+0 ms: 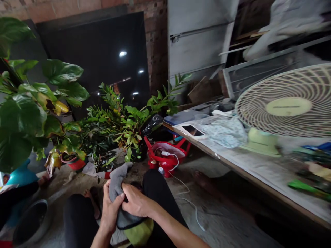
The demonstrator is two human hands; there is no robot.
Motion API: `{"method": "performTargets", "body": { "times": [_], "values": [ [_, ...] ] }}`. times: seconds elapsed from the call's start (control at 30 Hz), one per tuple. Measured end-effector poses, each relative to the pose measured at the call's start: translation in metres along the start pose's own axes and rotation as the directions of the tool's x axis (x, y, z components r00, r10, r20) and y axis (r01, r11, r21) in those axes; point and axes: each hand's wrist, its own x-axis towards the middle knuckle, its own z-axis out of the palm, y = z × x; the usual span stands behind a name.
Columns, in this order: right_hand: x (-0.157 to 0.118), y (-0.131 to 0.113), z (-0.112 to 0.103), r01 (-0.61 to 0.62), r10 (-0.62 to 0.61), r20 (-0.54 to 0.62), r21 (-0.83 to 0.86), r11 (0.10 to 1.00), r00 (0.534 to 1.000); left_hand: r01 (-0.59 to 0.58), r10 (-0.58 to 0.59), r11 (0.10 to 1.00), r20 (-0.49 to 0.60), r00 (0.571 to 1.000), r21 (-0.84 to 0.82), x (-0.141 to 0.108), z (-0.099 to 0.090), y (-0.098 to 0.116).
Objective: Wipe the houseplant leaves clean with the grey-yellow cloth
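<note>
Between my knees, both hands grip a grey fabric piece [117, 181] that is bunched and narrows toward a tip at the top; I cannot make out its exact kind. My left hand [110, 208] holds its left side, thumb across the front. From the right, my right hand [136, 199] pinches the same fabric, the fingers partly hidden in its folds. A dark edge runs along the fabric's lower end. Just below it lies a yellow-green cloth [141, 232], partly covered by the grey piece and my right forearm.
On the right, a table [232, 168] carries a fan [287, 106], a white-framed device [193, 131] and a patterned cloth [224, 131]. Ahead stand a red bag [165, 160] with a white cable [195, 210] and potted plants [74, 162]. A dark basin [31, 222] and another person's foot [43, 179] are left.
</note>
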Motion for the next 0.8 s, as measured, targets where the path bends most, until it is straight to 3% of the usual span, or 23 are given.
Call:
{"method": "performTargets", "body": {
  "times": [0.13,0.23,0.37,0.47,0.53,0.6,0.67,0.73,0.8],
  "values": [
    [0.005,-0.002,0.009,-0.066,0.072,0.037,-0.154,0.986,0.997,0.005,-0.001,0.999,-0.098,0.995,0.042,0.0,-0.006,-0.008],
    [0.009,-0.014,0.005,-0.11,0.118,0.051,-0.142,0.984,0.992,0.03,-0.019,0.998,-0.164,0.986,0.062,0.002,-0.012,-0.014],
    [0.019,-0.012,-0.014,-0.047,0.038,0.103,0.084,0.995,0.994,0.043,-0.031,0.997,-0.168,0.985,0.067,0.013,-0.019,-0.015],
    [0.034,0.014,-0.031,-0.096,0.1,0.008,0.369,0.924,0.995,0.054,-0.046,0.998,-0.152,0.987,0.045,0.024,-0.023,-0.011],
    [0.053,0.038,-0.043,-0.195,0.315,-0.142,0.536,0.821,0.938,0.069,-0.062,0.997,-0.162,0.985,0.039,0.031,-0.025,-0.007],
    [0.079,0.061,-0.056,-0.252,0.553,-0.222,0.714,0.653,0.803,0.085,-0.078,0.996,-0.174,0.982,0.036,0.037,-0.028,-0.006],
    [0.11,0.08,-0.068,-0.253,0.696,-0.19,0.84,0.48,0.692,0.088,-0.078,0.995,-0.187,0.979,0.044,0.041,-0.033,-0.008],
    [0.142,0.095,-0.077,-0.253,0.752,-0.148,0.885,0.39,0.643,0.075,-0.059,0.994,-0.202,0.978,0.075,0.046,-0.039,-0.013],
    [0.17,0.106,-0.08,-0.24,0.743,-0.15,0.889,0.39,0.652,0.064,-0.039,0.991,-0.204,0.978,0.118,0.05,-0.048,-0.018]
  ]
}}
